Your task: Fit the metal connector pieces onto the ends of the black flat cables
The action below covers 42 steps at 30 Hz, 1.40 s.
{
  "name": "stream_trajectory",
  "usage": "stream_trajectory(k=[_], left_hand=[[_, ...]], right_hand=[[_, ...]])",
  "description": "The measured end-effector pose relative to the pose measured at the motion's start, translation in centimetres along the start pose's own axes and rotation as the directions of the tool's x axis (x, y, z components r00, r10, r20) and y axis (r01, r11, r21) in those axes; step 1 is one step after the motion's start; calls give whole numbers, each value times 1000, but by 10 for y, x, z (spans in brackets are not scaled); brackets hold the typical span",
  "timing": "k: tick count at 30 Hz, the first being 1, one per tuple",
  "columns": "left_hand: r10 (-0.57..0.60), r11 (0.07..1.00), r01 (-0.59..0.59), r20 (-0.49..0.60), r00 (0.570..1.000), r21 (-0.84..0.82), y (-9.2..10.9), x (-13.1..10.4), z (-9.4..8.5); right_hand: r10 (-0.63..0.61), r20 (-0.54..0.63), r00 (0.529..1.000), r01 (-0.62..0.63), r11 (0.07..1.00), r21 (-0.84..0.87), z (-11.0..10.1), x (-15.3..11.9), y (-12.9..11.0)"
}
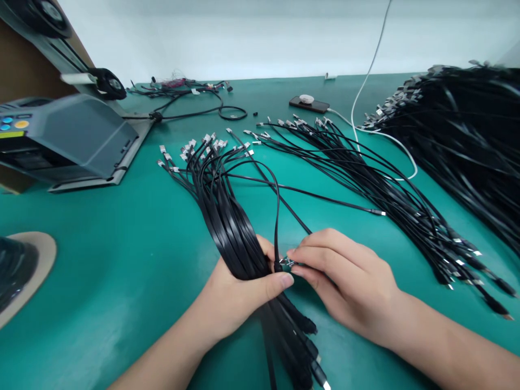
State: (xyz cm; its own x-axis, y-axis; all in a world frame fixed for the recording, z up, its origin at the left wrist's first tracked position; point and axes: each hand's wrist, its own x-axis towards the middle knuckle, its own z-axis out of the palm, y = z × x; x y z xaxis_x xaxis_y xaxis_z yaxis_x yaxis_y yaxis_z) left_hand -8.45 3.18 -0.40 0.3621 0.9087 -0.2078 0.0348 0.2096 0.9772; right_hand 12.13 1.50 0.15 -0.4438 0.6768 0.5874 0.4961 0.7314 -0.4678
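My left hand [244, 298] is wrapped round a thick bundle of black cables [227, 222], with the thumb across the front. The bundle's far ends carry silvery connectors fanned out on the table; its near ends hang below my hand, some with dark plugs. Close beside the left thumb, my right hand [349, 276] is closed in a pinch. Small shiny metal connector ends [287, 261] show at its fingertips, next to a single looped cable [278, 233] standing against the bundle. A straight cable [292, 211] runs behind the right fingers; its near end is hidden.
A second cable bundle [365, 168] lies to the right, beyond it a large cable pile [459, 124]. A phone [309, 104] with a white cord [390, 135] is at the back. A grey machine [77, 141] stands left, a tape-like roll [38, 254] nearer. Tangled wires [179, 89] lie behind.
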Motion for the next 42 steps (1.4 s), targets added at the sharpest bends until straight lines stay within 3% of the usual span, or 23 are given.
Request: stream_trajectory(k=[6, 15, 19, 26, 42], left_hand=[[18, 999, -18, 4, 1000, -27, -1, 0, 1], [26, 1000, -26, -12, 1000, -17, 0, -1, 1], [-30, 991, 34, 39, 999, -128, -1, -1, 2], [-13, 970, 25, 52, 999, -240, -2, 0, 2], [-16, 963, 28, 48, 999, -269, -1, 0, 2]], right_hand=[[7, -12, 1000, -7, 1000, -26, -1, 0, -3], [26, -155, 988, -39, 996, -86, -6, 2, 0], [28, -125, 992, -38, 996, -78, -5, 2, 2], [14, -63, 998, -17, 999, -51, -3, 0, 0], [62, -36, 997, -61, 997, 38, 0, 1, 0]])
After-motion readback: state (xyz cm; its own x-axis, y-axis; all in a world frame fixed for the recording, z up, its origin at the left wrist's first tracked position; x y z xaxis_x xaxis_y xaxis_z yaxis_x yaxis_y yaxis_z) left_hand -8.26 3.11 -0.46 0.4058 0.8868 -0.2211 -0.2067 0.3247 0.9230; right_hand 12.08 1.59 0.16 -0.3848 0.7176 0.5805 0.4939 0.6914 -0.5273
